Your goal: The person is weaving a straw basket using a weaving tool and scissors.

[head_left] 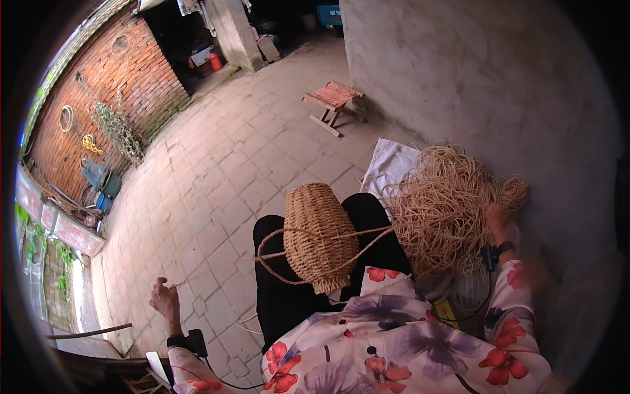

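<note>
The woven rope basket [316, 226] lay between my thighs [369, 215], twisted cord [260, 252] looping out beside it. My left hand [164, 299] hung over the paving [216, 203], fingers half curled — I couldn't tell whether they pinched anything. My right hand [498, 218] touched the tangled cord heap [440, 210] — its grip unclear.

Both arms are spread, one on either side of the lap [279, 305]. The left hand [164, 301] is well out to the left of the lap, its fingers loosely bent; whether they grip anything is too small to tell. The left forearm [190, 369], sleeved, runs forward to a bare wrist edge. The right hand [497, 213] is well to the right of the lap and farther forward than the left, knuckles uppermost, fingertips hidden. The right forearm [513, 282] is sleeved too.
</note>
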`<state>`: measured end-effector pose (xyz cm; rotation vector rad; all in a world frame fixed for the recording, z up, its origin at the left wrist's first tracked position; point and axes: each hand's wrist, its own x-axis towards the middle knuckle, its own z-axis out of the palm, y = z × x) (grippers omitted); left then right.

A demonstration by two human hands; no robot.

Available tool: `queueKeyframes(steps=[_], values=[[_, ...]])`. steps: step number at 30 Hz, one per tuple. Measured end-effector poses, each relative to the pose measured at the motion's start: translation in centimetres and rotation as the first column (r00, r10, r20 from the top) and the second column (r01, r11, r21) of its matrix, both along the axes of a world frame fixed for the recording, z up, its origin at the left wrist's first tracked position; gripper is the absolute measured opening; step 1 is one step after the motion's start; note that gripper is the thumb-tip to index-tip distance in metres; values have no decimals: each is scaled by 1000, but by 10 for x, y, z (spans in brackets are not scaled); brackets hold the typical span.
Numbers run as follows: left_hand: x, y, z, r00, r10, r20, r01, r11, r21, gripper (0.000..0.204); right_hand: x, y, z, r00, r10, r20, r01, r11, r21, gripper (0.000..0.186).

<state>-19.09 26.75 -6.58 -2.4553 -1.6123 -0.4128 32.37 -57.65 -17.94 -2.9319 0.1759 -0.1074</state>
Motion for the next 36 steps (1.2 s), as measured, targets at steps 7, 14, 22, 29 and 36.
queueKeyframes(steps=[7, 14, 22, 29, 36], values=[[79, -79, 22, 894, -448, 10, 437, 866, -242, 67, -77, 218, 72, 726, 606, 325, -683, 582, 441, 25], [181, -228, 63, 408, -773, 486, 910, 389, -145, 36, -161, 325, 115, 383, 877, 289, -799, 158, 580, 20], [165, -243, 53, 416, -704, 576, 905, 379, -191, 23, -1, 23, -16, 997, 48, 59, -53, 996, 77, 28], [169, -265, 43, 421, -662, 620, 905, 349, -243, 18, -51, 172, 46, 902, 409, 137, -429, 815, 391, 35], [173, -289, 43, 294, -707, 643, 956, 233, -180, 14, -172, 318, 119, 415, 862, 292, -758, 150, 635, 15]])
